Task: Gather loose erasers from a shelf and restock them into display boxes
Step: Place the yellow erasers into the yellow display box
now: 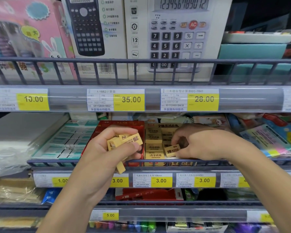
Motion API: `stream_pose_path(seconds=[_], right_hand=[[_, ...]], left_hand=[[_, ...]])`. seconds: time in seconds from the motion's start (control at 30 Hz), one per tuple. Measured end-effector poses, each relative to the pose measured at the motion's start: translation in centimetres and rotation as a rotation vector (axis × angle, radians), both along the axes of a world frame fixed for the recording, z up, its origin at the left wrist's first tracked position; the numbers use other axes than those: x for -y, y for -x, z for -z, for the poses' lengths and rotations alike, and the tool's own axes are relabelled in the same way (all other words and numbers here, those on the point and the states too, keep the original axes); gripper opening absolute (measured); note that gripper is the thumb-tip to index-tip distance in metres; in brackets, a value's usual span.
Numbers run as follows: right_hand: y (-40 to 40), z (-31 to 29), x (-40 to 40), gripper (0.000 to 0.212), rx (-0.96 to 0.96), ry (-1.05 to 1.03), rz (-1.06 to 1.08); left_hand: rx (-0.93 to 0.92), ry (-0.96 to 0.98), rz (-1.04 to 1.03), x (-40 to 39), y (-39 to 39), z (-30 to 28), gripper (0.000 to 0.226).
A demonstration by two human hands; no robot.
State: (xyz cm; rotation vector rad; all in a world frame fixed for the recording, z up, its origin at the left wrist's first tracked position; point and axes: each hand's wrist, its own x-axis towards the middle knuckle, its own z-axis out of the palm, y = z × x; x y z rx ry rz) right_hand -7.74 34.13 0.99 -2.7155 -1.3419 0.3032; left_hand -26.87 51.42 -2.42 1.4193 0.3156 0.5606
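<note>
A person restocks yellow 2B erasers on the middle shelf (158, 161) of a stationery aisle. The left hand (107, 148) grips a bundle of loose erasers (124, 140), fingers curled over the top and thumb pressed along the near side; one eraser (121, 167) hangs low at the bottom of the grasp, over the shelf's wire rail. The right hand (196, 143) reaches into the yellow display box (160, 145), just right of the red display box (118, 126), and pinches a single eraser (172, 150) between thumb and fingertips at the box's near right corner. That eraser sits tilted above the neat column already packed along the box's left side.

By the look of it, the step in hand is seating this eraser into the open gap on the right. Done well, it would be turned flat, label up and square with its neighbours, then pressed down so the row stays level. The low-hanging piece in the left hand appears loosely held and could drop behind the rail; tightening that grasp first seems wise. Calculator boxes (175, 36) stand on the far upper shelf, with yellow price tags (128, 100) along the shelf edges.
</note>
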Motion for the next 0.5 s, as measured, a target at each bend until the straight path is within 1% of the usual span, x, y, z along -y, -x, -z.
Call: stream_pose_path(seconds=[0.07,0.17,0.37,0.43,0.5], right_hand=[[-0.1,-0.1,-0.3,0.026,-0.011,0.023,-0.013],[-0.3,0.1,-0.6,0.024,-0.062,-0.011,-0.028],[-0.7,1.3,-0.8,0.009,-0.067,-0.112,-0.072],[-0.7,1.3,-0.6,0.01,-0.076,-0.121,-0.079],[-0.5,1.2,0.0,0.018,-0.034,-0.141,-0.078]], left_hand=[[0.001,-0.005,0.001,0.0,0.0,0.0,0.044],[0.009,-0.008,0.007,-0.2,-0.1,0.2,0.044],[0.02,-0.017,0.046,-0.4,-0.4,0.9,0.043],[0.01,-0.026,0.052,-0.4,-0.5,1.0,0.043],[0.01,-0.025,0.056,-0.3,-0.6,1.0,0.045]])
